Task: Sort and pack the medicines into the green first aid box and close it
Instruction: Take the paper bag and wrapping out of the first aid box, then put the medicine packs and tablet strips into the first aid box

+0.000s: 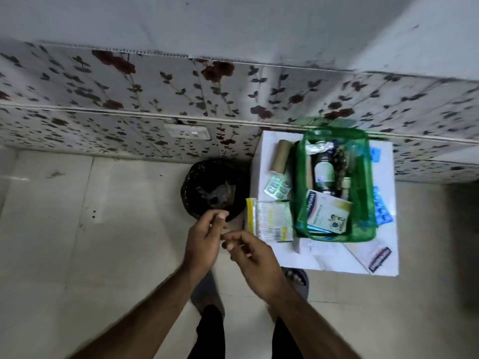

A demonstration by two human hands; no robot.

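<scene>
A person stood on a pale tiled floor [77, 242] with both hands raised in front of the body, just over the near rim of a black bin [215, 189]. The left hand [203, 240] was loosely curled, thumb and fingers bent toward each other, and the right hand [255, 263] met it fingertip to fingertip, its fingers half closed; whether either hand pinched something small could not be told through the blur. To the right, a low white table [334, 260] stood against a wall papered with a flower print [116, 81]. On it sat the green first aid box [334, 185], open at the top and already holding a green-labelled bottle [324, 172], a plaster packet [328, 211] and other blurred medicines. Left of the box lay a cardboard tube [281, 156], a green blister strip [277, 187] and a clear packet with a yellow edge [269, 220], which overhung the table's left edge. Blue blister strips [382, 208] lay along the right side of the box, and a flat white packet with a dark label [373, 255] lay on the table's near right corner.
</scene>
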